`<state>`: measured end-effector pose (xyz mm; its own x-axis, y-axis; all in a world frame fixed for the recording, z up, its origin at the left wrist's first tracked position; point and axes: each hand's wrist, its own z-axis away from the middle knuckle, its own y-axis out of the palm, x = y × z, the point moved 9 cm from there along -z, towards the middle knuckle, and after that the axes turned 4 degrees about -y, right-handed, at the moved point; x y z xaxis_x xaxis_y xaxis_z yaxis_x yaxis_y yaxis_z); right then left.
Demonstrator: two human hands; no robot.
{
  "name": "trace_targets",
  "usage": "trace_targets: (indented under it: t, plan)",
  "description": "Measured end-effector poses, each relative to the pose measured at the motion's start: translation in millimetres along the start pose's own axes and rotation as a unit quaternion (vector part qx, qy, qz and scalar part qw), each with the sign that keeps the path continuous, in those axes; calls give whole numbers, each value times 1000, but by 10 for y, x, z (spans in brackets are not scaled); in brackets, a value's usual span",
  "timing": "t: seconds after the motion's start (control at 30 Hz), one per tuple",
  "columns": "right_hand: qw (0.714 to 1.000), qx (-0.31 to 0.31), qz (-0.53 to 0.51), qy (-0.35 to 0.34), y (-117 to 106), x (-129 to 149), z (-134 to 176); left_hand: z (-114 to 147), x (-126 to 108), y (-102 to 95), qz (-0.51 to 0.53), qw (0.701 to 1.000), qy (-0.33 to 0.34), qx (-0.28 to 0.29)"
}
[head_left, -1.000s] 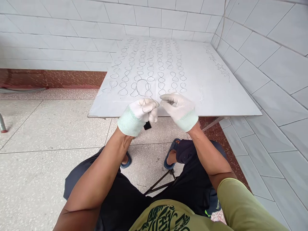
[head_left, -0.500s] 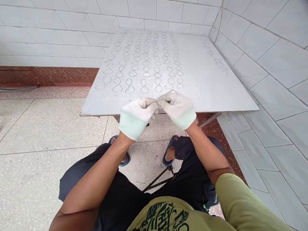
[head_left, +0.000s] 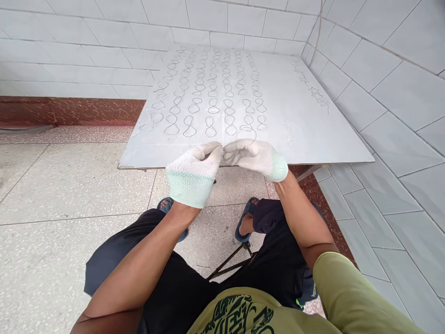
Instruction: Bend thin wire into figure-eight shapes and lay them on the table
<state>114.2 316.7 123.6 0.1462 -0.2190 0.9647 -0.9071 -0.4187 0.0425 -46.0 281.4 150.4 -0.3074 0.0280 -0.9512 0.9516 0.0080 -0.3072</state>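
Note:
In white gloves with pale green cuffs, my hands meet over the front edge of a white table (head_left: 313, 144). The fingers of my left hand (head_left: 194, 169) are pinched on a thin wire. Close against them, the fingertips of my right hand (head_left: 255, 155) are closed on the same wire. A faint curved loop of the wire (head_left: 256, 135) rises above my right fingers; its ends are hidden between the gloves. Just beyond lie thin wire figure-eights, the nearest being a dark figure-eight (head_left: 210, 126) and another figure-eight (head_left: 230, 125).
Several rows of figure-eight wires cover the table's left and middle. Star-shaped wires (head_left: 317, 95) form a line along its right side. Tiled walls (head_left: 392, 97) border the table at the back and right. My slippered feet (head_left: 246, 220) rest on the floor below, beside a dark metal stand (head_left: 231, 260).
My left hand has shifted slightly left and down. The right hand has turned flatter, its fingers stretching toward the left fingertips, and the wire loop lies lower and further right.

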Motion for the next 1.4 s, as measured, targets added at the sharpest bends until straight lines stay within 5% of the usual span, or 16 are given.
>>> trace_targets:
  t: [0.1,0.2,0.4,0.47,0.67,0.9,1.4]
  plan:
    - [999,-37,20,28,9,-5,26,-45,38,-87,19,998,5,-53]
    - [992,-102,32,61,-50,-19,64,-136,95,-44,81,996,-7,-25]
    - [992,-92,42,81,-61,50,102,-280,203,317,282,936,-56,203]
    - [991,-86,45,90,-59,50,111,-293,248,382,329,912,-74,235]
    - [982,-158,81,66,-120,24,131,-301,325,506,382,879,-105,264]
    - [973,-211,74,51,-76,70,187,-287,331,502,354,892,-101,261]
    - [971,-194,140,16,-11,182,219,-297,501,567,308,904,-134,264]
